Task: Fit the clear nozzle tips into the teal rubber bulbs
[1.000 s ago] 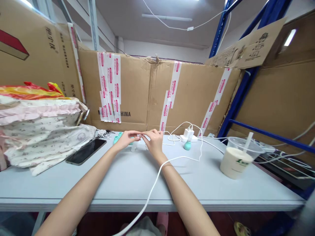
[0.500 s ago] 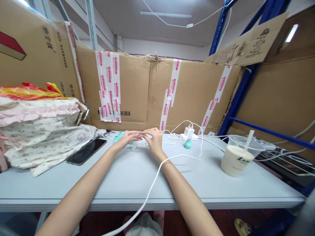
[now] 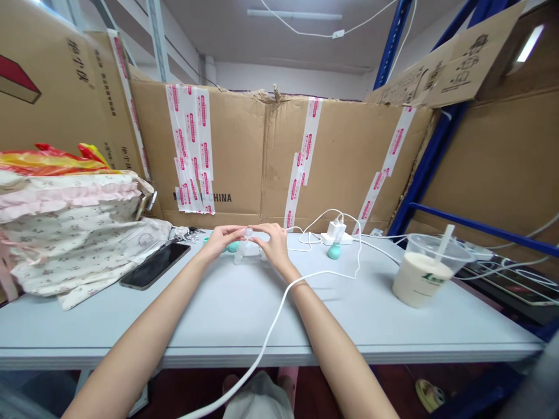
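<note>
At the far middle of the table my left hand point(image 3: 223, 240) and my right hand point(image 3: 271, 241) meet. Thumbs and fingers of both are pinched on a small clear plastic piece point(image 3: 249, 232), partly covered by the fingertips. Just beneath it, more clear plastic parts point(image 3: 248, 254) stand on the table; their exact shape is hard to make out. A teal piece point(image 3: 232, 247) shows behind my left hand, largely hidden. Off to the right stands a small teal bulb-shaped item with a clear upper part point(image 3: 335, 250).
A white cable point(image 3: 279, 314) runs across my right wrist to a charger point(image 3: 336, 230) at the back. A cup of milky drink point(image 3: 419, 282) stands on the right. A phone point(image 3: 155, 266) and a floral cloth bag point(image 3: 82, 238) lie left. Cardboard point(image 3: 244, 145) walls the back.
My fingertips have parted slightly, and the clear piece between them shows more. My left hand now covers more of the teal pieces. The whole view has shifted a little.
</note>
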`<state>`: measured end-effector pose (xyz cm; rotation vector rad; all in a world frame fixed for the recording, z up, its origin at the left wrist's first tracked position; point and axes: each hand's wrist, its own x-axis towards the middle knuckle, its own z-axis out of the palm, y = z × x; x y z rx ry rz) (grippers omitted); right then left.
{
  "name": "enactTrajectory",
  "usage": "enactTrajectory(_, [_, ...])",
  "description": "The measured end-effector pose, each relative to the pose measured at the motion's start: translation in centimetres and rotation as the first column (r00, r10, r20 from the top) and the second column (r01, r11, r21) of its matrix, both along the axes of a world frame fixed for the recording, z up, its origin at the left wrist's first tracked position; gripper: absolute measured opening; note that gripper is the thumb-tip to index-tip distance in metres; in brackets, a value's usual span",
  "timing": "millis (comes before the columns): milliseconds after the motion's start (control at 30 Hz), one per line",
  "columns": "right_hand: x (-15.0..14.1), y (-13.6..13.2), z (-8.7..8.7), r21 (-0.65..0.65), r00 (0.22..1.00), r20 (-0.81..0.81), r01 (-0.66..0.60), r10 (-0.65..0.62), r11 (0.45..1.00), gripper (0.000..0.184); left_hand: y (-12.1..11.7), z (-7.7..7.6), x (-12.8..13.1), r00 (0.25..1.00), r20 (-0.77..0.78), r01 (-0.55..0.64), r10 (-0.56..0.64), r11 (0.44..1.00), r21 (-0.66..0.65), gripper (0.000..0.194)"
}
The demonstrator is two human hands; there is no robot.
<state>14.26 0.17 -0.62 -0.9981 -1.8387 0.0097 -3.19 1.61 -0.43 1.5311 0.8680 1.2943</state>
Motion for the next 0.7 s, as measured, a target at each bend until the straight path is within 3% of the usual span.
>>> enactTrajectory(233, [-0.12,-0.18,-0.23,0.086,1.000,0.000,0.009,-0.009,0.996,0.019,-0.35,0.05,0.14,0.999,0.027,0.021,-0.021,1.000,0.002,0.040])
enactTrajectory(500, [-0.07,-0.10,-0.10,0.075,1.000,-0.010,0.021,-0.021,0.997,0.019,-0.44,-0.03,0.56,0.990,0.137,0.046,-0.042,0.999,-0.027,0.041])
enactTrajectory(700, [-0.14,-0.56,0.14,0.058,1.000,0.024,0.007,-0.009,0.998,0.020,-0.02,-0.41,0.38,0.997,0.067,-0.046,0.045,0.999,0.013,0.043])
